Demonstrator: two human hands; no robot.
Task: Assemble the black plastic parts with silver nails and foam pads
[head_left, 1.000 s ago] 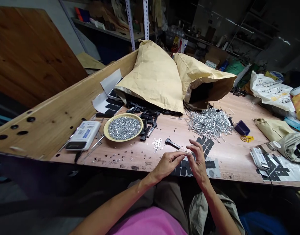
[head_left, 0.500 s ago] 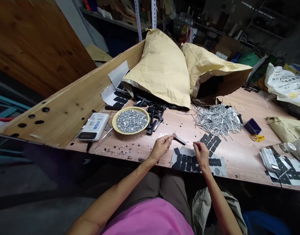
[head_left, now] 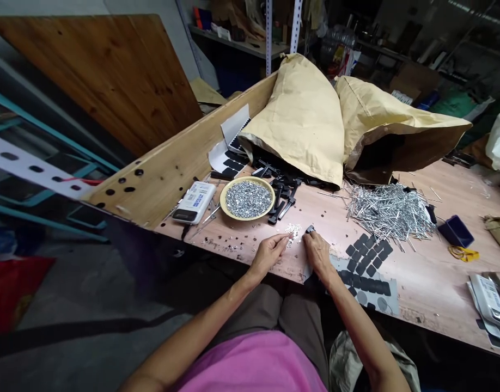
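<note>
My left hand [head_left: 269, 251] rests on the wooden table [head_left: 430, 283], its fingers pinched at a small cluster of shiny washers [head_left: 293, 231]. My right hand [head_left: 316, 252] lies just to the right, fingers closed around a small black part [head_left: 310, 229] whose end pokes out past the fingertips. A backing sheet with black adhesive pads [head_left: 366, 264] lies under and to the right of my right wrist.
A yellow dish of small silver nuts [head_left: 247, 198] sits beyond my left hand, with a white device [head_left: 194, 202] to its left. Black plastic parts [head_left: 281, 190] spill from two tan paper sacks [head_left: 307, 117]. A heap of metal pins [head_left: 391, 209] and a blue tray [head_left: 456, 231] lie on the right.
The view has swung left. My right hand moved left from the pad sheet toward the washers and now holds the black part, which my left hand held before; my left hand now pinches at the washers.
</note>
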